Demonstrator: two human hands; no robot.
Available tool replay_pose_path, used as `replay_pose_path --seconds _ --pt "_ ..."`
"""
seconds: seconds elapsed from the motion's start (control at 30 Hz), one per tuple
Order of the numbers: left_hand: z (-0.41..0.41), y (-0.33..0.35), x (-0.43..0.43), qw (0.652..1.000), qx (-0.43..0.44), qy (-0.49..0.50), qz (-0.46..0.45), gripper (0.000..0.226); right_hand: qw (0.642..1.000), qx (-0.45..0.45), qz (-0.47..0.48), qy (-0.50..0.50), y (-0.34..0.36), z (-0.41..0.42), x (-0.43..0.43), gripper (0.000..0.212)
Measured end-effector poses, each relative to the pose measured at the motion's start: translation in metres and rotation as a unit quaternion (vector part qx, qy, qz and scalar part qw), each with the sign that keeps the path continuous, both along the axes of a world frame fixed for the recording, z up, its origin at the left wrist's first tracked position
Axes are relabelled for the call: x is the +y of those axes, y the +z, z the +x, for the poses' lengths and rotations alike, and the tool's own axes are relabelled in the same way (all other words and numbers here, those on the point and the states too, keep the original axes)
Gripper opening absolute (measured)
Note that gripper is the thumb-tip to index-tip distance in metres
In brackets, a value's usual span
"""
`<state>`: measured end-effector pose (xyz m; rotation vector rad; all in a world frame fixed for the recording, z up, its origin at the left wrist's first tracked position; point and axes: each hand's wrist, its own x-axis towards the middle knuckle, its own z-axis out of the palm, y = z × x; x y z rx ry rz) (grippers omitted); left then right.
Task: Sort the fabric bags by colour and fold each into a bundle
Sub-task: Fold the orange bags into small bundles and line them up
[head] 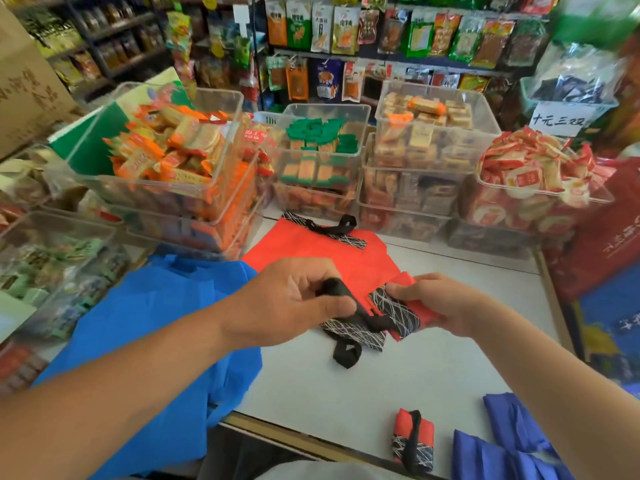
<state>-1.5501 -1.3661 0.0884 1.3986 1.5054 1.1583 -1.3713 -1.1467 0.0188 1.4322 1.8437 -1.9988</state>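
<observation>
Head view: red bag pinched between left hand and right hand

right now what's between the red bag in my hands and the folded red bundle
Only bare white counter, in the head view, separates the red bag from the folded red bundle; the bag's black strap loop lies just left.

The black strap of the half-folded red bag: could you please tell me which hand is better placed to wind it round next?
Probably the left: the left hand pinches the black strap, while the right hand grips the folded red bag, steadying it.
</observation>
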Motion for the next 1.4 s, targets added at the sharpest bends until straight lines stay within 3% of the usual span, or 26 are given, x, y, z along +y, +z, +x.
replay_pose_path --seconds 0.17,0.27,0.5,0.63,0.7,0.8,0.87,1.07,1.2,1.4 --pt "-0.031 -0.018 0.003 0.981 -0.030 0.189 0.033 0.023 0.998 0.058 -0.033 -0.014 0.003 -0.028 -0.021 0.029" --pt "-0.053 -0.036 0.001 0.971 -0.065 0.230 -0.010 0.019 0.998 0.062 -0.015 -0.012 0.000 -0.042 -0.030 0.030" --pt "-0.092 -0.045 -0.023 0.968 -0.176 0.054 -0.172 0.034 0.998 0.028 0.005 -0.058 -0.013 -0.039 -0.035 0.038" --pt "-0.102 -0.047 -0.024 0.951 -0.121 -0.066 -0.276 0.014 0.998 0.025 -0.007 -0.053 -0.018 -0.035 -0.044 0.038" --pt "-0.099 -0.052 -0.021 0.942 -0.194 -0.035 -0.271 0.019 0.998 0.040 -0.014 -0.050 -0.018 -0.033 -0.049 0.042" --pt "-0.087 -0.058 -0.013 0.912 -0.361 0.072 -0.179 0.027 0.995 0.084 -0.007 -0.060 -0.022 -0.025 -0.061 0.048" --pt "-0.076 -0.066 -0.010 0.896 -0.398 0.140 -0.141 0.028 0.989 0.119 0.000 -0.084 -0.026 -0.020 -0.072 0.043" --pt "-0.029 -0.097 -0.002 0.896 -0.276 0.278 -0.209 0.031 0.981 0.150 0.020 -0.121 -0.028 0.002 -0.083 0.042" --pt "0.004 -0.110 0.004 0.895 -0.248 0.261 -0.262 0.027 0.977 0.149 0.138 -0.071 -0.010 0.013 -0.082 0.010" --pt "0.034 -0.089 0.021 0.899 -0.263 0.172 -0.304 0.030 0.964 0.166 0.208 0.011 0.018 0.021 -0.080 0.025"
